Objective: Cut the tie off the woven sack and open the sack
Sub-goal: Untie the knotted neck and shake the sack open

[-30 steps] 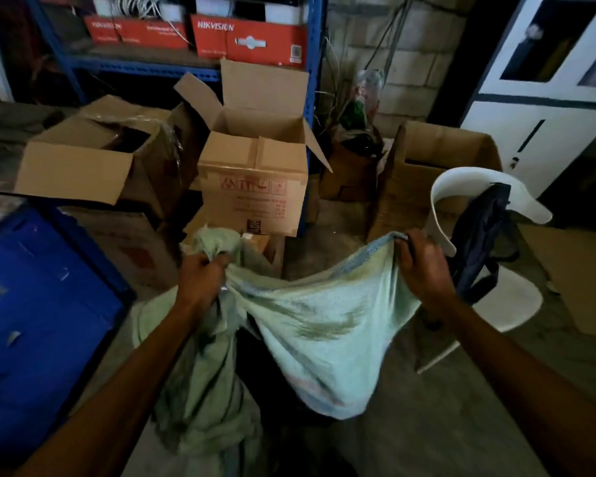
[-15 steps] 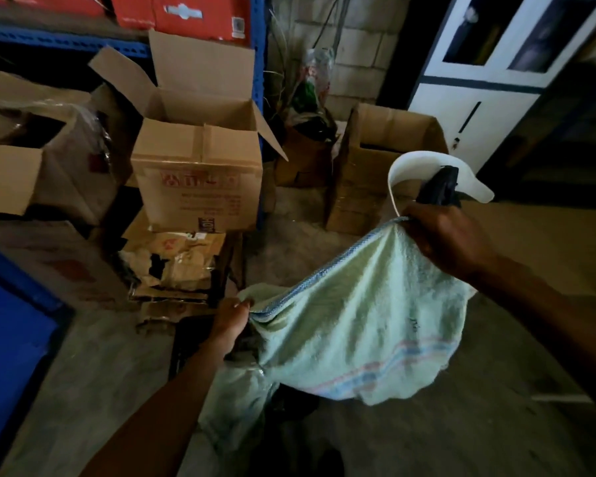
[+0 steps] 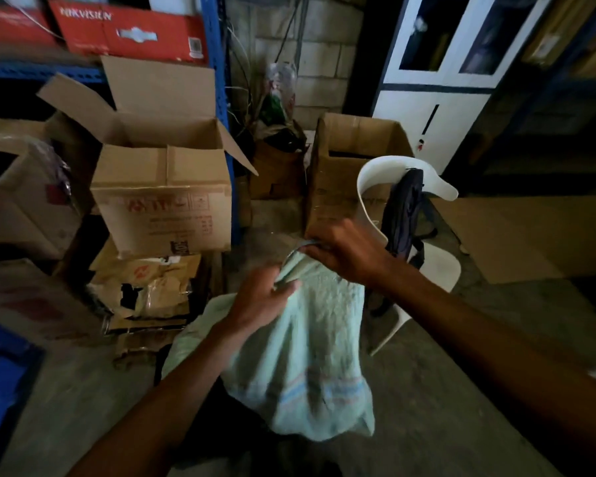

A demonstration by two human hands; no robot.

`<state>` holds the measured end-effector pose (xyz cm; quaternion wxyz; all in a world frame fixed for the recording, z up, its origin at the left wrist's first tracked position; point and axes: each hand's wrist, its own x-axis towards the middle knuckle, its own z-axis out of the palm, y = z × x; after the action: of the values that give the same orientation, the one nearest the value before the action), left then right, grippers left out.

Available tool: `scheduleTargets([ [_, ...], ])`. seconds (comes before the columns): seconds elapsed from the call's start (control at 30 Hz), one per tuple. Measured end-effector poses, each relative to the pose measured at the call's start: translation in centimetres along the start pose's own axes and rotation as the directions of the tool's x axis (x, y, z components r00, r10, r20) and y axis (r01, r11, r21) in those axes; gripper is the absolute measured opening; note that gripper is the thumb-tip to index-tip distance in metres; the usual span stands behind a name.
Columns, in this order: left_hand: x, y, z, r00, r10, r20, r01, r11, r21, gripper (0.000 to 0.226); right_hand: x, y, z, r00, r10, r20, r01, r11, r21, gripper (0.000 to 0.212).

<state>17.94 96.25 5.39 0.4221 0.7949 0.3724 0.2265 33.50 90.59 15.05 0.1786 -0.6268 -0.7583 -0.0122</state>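
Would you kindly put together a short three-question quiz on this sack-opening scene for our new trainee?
1. True or false: both hands are on the woven sack.
2. Which hand grips the sack's top edge? A) left hand B) right hand
3. Fill in: a dark bag hangs on the white ____.

Key: 1 true; 2 B, the right hand pinches the rim while the left rests on the cloth just below; 3 chair.

"HIKVISION" on red box point(image 3: 131, 32); carton print unreadable.
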Motion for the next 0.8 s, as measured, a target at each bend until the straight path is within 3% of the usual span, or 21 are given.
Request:
scheduleTargets([
  [0.07,-0.4,-0.4,-0.3,0.994,0.035,-0.102,-0.039,0.999,-0.037,0.014,-1.0,0.5,0.6,0.993,0.115,0.002,-0.115,0.987,0.111,0.033],
  [0.1,-0.6,-0.5,-0.5,0.989,0.048,-0.141,-0.055,0.998,-0.04,0.01,-2.0,0.9,1.0,0.976,0.215,0.034,-0.218,0.964,0.154,0.05],
  [0.2,-1.2,-0.2,-1.2,0.987,0.028,-0.156,-0.038,0.997,-0.062,0.009,-6.3,2.2,4.3,0.862,0.461,0.211,-0.501,0.839,0.213,0.096],
  [0.23,-1.4,0.0,-1.3,0.987,0.031,-0.158,-0.044,0.996,-0.078,0.012,-7.6,2.8,5.8,0.831,0.491,0.261,-0.55,0.796,0.254,0.096],
  [0.3,-1.6,-0.2,-1.3,0.986,0.066,-0.155,-0.083,0.991,-0.105,0.008,-9.0,3.8,8.3,0.78,0.536,0.322,-0.625,0.695,0.357,0.074],
  [0.4,-2.0,0.3,-1.2,0.989,0.039,-0.142,-0.062,0.984,-0.165,0.018,-6.9,2.5,8.4,0.787,0.582,0.207,-0.601,0.644,0.474,0.028],
  [0.43,-1.9,0.7,-1.5,0.994,0.017,-0.11,-0.038,0.981,-0.192,0.025,-5.6,1.8,7.8,0.828,0.536,0.165,-0.538,0.673,0.508,0.021],
  [0.5,-1.4,0.5,-1.7,0.999,0.035,-0.03,-0.039,0.99,-0.135,0.062,-3.1,0.1,6.0,0.914,0.397,0.082,-0.369,0.73,0.576,0.016],
  [0.57,-1.3,0.8,-1.4,0.999,0.048,0.007,-0.048,0.998,-0.052,0.085,-0.8,-1.6,4.3,0.945,0.327,-0.01,-0.249,0.739,0.625,0.013],
  [0.7,-1.1,2.1,-2.0,0.954,-0.002,-0.3,-0.055,0.982,-0.182,0.065,1.9,-2.4,1.6,0.962,0.271,-0.023,-0.187,0.721,0.667,0.011],
  [0.8,-1.1,3.4,-3.5,0.936,-0.013,-0.352,-0.064,0.977,-0.204,0.048,0.1,0.4,2.5,0.959,0.247,0.141,-0.275,0.675,0.685,0.053],
])
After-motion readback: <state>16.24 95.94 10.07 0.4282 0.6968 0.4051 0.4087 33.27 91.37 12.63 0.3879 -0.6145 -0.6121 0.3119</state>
